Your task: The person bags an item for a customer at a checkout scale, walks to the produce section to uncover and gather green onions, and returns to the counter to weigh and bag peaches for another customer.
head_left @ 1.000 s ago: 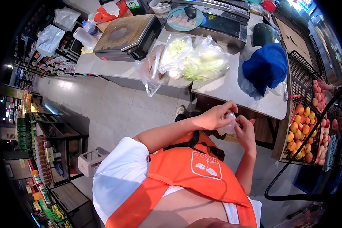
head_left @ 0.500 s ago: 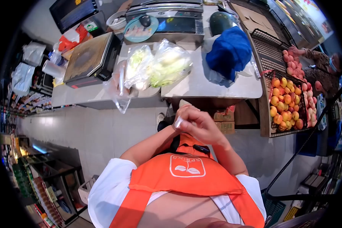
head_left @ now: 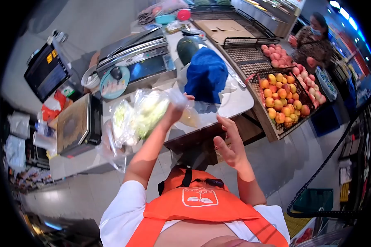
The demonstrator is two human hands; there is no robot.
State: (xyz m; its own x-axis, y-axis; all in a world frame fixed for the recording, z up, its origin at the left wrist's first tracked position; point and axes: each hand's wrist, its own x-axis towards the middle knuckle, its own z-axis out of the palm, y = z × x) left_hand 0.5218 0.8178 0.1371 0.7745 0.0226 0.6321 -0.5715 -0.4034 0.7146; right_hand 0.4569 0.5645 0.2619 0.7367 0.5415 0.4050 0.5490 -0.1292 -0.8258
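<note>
Clearly, the right hand (head_left: 231,144) is spread, empty, near the table edge (head_left: 238,109). I can't tell how the left hand (head_left: 175,112) grips beside the bags (head_left: 149,110).

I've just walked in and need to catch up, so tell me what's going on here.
Someone in an orange apron is at a counter. The left hand is at the bagged vegetables, but blur hides whether its fingers grip a bag. The right hand is open and holds nothing, near the counter's edge. A blue cloth lies on the counter, and yellow-orange fruit sits in a crate to the right.
</note>
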